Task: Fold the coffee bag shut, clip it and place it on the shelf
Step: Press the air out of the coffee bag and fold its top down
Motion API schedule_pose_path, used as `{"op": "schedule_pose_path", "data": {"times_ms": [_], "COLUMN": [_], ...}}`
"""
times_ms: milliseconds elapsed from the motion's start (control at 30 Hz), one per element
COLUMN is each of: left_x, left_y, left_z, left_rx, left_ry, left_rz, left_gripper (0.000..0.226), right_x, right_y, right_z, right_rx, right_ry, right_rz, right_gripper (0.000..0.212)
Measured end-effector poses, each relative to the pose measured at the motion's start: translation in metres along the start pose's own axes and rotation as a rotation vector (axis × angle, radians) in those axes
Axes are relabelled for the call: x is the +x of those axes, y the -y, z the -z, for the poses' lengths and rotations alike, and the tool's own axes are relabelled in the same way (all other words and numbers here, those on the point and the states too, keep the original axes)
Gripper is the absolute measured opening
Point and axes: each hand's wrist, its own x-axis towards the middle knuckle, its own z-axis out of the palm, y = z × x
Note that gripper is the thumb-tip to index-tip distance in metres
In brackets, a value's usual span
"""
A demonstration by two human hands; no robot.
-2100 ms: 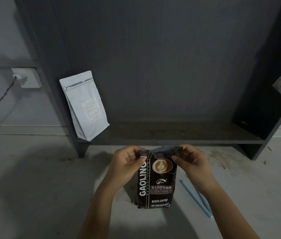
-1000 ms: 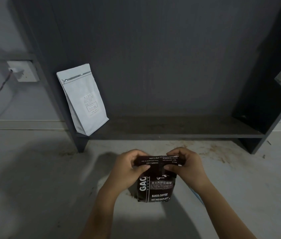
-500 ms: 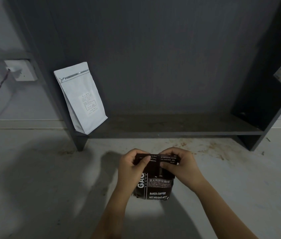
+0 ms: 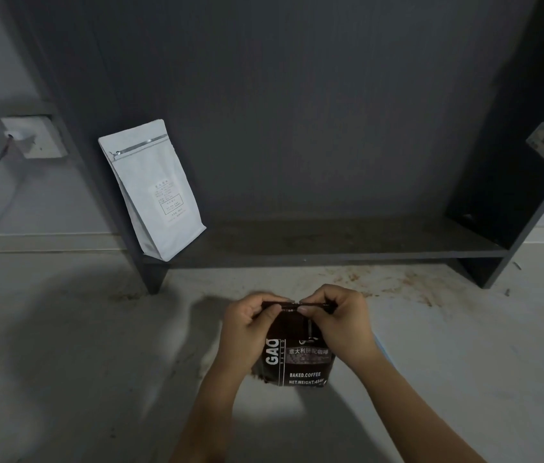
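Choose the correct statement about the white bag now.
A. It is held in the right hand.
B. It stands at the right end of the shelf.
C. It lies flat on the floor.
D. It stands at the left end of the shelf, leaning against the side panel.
D: the white bag stands at the left end of the shelf, tilted against the side panel, while both hands hold the dark bag.

The coffee bag [image 4: 297, 359] is printed dark brown — nearly black — with white lettering and a paler band of characters across its front. A second bag [image 4: 155, 190] is coloured plain white, marked by a silvery strip near its top and a small outlined label. The shelf [image 4: 330, 243] is finished in dark grey; the floor [image 4: 80, 345] is pale grey, speckled with reddish-brown stains.
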Motion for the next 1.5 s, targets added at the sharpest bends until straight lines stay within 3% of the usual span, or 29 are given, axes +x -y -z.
{"op": "schedule_pose_path", "data": {"times_ms": [200,400,567,800,1033,1233,1367,1500], "left_x": [-0.002,-0.003,-0.005,-0.004,-0.006,-0.011,-0.014,-0.011], "left_y": [0.003,0.002,0.004,0.012,0.012,0.008,0.011,0.012], "left_z": [0.001,-0.003,0.003,0.005,0.005,0.007,-0.001,-0.009], "left_rx": [0.014,0.064,-0.005,-0.026,-0.061,-0.069,-0.101,-0.074], "left_ry": [-0.025,-0.037,-0.080,-0.095,-0.108,0.061,-0.018,-0.029], "left_rz": [-0.019,-0.056,-0.068,-0.017,-0.019,0.082,0.189,0.188], "left_gripper": [0.037,0.030,0.025,0.026,0.021,0.020,0.022,0.023], "right_x": [0.000,-0.002,0.000,0.000,0.000,0.002,0.003,-0.001], "right_y": [0.003,-0.005,-0.005,-0.020,-0.017,-0.023,-0.025,-0.034], "right_z": [0.011,0.013,0.010,0.026,0.027,0.024,0.027,0.025], "right_rx": [0.022,-0.059,-0.056,0.035,0.019,0.066,0.083,0.022], "right_ry": [0.084,-0.077,0.000,-0.047,0.051,-0.007,0.038,0.183], "right_rz": [-0.016,0.032,0.081,0.002,0.031,-0.001,-0.009,-0.068], "right_gripper": [0.016,0.028,0.018,0.038,0.016,0.024,0.017,0.029]}}
